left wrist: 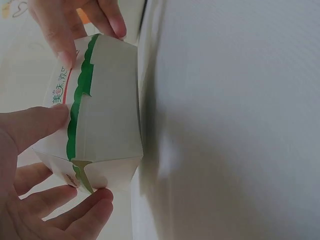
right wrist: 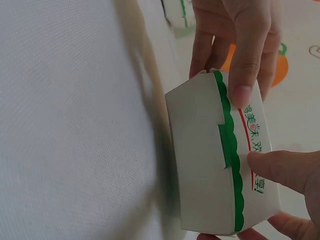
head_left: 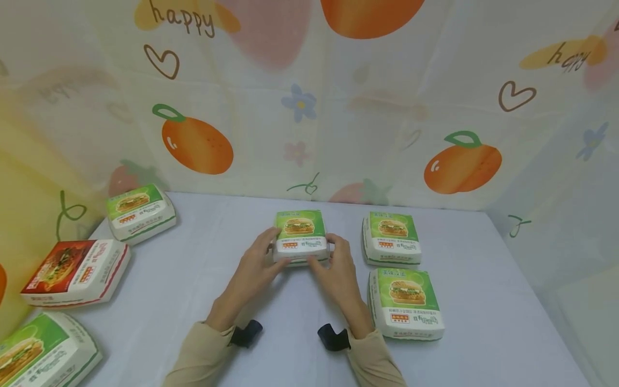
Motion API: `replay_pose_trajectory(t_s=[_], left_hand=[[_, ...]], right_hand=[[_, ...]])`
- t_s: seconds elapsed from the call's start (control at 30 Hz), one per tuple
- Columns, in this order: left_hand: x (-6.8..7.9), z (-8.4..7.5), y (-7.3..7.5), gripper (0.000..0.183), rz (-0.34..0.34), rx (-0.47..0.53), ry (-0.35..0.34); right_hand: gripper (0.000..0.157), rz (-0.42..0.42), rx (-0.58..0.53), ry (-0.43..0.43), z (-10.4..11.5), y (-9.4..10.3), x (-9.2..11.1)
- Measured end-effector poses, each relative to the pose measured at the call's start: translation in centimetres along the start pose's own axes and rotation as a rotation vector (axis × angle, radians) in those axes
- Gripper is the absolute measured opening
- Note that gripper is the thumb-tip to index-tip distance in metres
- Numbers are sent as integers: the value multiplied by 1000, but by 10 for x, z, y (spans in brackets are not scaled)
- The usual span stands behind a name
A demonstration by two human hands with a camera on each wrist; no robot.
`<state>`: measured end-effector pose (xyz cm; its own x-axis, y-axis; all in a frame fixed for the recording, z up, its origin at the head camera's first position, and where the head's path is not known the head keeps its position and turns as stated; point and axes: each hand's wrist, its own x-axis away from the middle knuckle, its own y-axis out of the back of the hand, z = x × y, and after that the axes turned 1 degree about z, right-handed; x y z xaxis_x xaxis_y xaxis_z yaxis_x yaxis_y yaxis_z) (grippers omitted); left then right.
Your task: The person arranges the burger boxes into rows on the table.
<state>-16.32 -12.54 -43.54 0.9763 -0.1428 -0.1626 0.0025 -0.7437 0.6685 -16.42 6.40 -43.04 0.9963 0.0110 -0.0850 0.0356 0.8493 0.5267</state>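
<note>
A green-and-white burger box (head_left: 301,231) with a burger picture on its lid is between both hands at the middle of the table. My left hand (head_left: 258,263) grips its left side, thumb on the front face and fingers along the side. On the other side my right hand (head_left: 338,269) holds it the same way, its thumb also on the front. In the left wrist view the burger box (left wrist: 112,100) shows its closed front flap with a green scalloped edge. The right wrist view has the burger box (right wrist: 202,160) close to the tabletop; I cannot tell whether it touches.
Right of the hands, one green burger box (head_left: 391,239) lies behind another green burger box (head_left: 408,303). Along the left edge are a green burger box (head_left: 140,212), a red burger box (head_left: 77,271) and a nearer green burger box (head_left: 48,349), cut off by the frame. A printed cloth (head_left: 261,134) hangs behind the white table (head_left: 193,301).
</note>
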Motion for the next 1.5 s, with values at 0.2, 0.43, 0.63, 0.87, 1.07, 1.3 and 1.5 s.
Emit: replay_pose_trajectory(t_s=[0.2,0.43,0.63,0.87,1.07,1.3,1.5], left_hand=[[-5,-3,-6,68,-15,-1,-23],[-10,-4,-11,63,-30,-11,-43],[-15,-8,-16,63,-27,-7,-50],[-19,-13,-24,64,-17,-13,1],[-21,-14,-30,63,0,15,3],[-22,-15,-34,61,7,20,-38],[-21,-15,-35,58,11,23,-48]], right_hand=[[65,-9,24,-5,-1,1,0],[66,-13,28,-62,-2,2,0],[66,-32,12,-96,-3,4,0],[65,-70,-1,-116,-5,8,-2],[67,-84,-11,-141,-8,12,-4],[67,-81,9,-150,-11,19,-4],[65,-82,2,-140,-9,22,-4]])
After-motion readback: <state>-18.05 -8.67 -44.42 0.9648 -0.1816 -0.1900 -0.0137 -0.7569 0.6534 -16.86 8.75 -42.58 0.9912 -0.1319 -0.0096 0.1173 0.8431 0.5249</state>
